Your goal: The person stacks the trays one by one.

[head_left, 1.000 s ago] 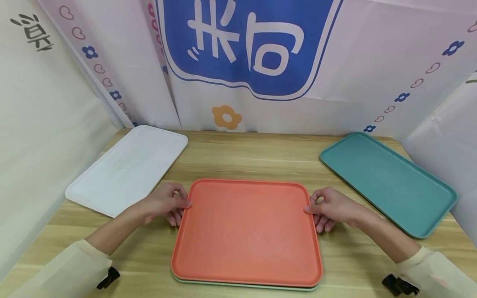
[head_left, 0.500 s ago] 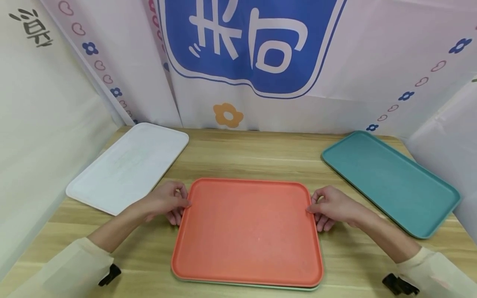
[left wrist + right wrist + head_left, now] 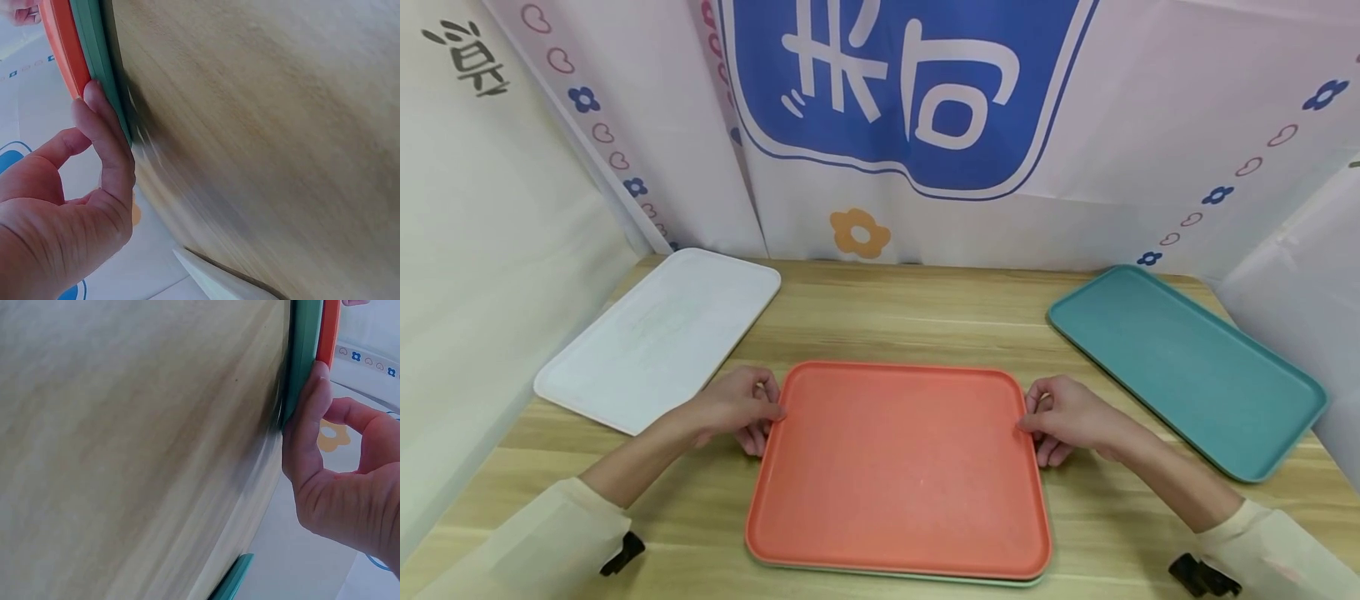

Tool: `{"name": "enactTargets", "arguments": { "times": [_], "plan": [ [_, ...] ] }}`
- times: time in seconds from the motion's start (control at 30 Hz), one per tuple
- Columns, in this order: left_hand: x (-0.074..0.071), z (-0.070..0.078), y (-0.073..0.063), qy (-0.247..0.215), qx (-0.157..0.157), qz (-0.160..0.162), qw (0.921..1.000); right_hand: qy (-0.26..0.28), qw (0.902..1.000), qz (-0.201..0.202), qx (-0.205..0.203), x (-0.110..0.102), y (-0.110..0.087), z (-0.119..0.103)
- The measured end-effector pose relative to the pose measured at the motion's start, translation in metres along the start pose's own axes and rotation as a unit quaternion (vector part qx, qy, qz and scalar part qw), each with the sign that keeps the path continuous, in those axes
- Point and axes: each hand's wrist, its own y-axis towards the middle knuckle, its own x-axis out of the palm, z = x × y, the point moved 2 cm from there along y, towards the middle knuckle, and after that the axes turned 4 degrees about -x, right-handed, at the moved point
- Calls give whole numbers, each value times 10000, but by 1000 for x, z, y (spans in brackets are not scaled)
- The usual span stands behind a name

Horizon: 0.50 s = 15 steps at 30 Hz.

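Note:
An orange-red tray (image 3: 901, 475) lies flat at the front middle of the wooden table. Under it, nearly aligned, is a green tray (image 3: 94, 53), whose edge shows in both wrist views. My left hand (image 3: 739, 408) pinches the orange tray's left rim near the far corner, thumb on top and fingertips against the side. On the opposite rim, my right hand (image 3: 1069, 418) pinches in the same way. Seen from the right wrist, the right fingers (image 3: 306, 425) run along the green tray's edge, with fingertips at the orange rim.
A white tray (image 3: 655, 342) lies slanted at the back left of the table (image 3: 910, 312). At the back right is a teal tray (image 3: 1187, 375), also slanted. Printed cloth walls (image 3: 1120, 125) stand along the back and both sides.

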Motion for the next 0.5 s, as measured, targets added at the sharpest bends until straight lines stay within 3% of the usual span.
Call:
{"name": "enactTargets", "arguments": {
  "times": [0.23, 0.5],
  "plan": [
    [-1, -4, 1, -65, 92, -97, 9999, -68, 10000, 27, -38, -1, 0, -1],
    [-6, -10, 2, -126, 178, -52, 9997, -249, 9986, 451, -140, -7, 5, -6]
  ]
}}
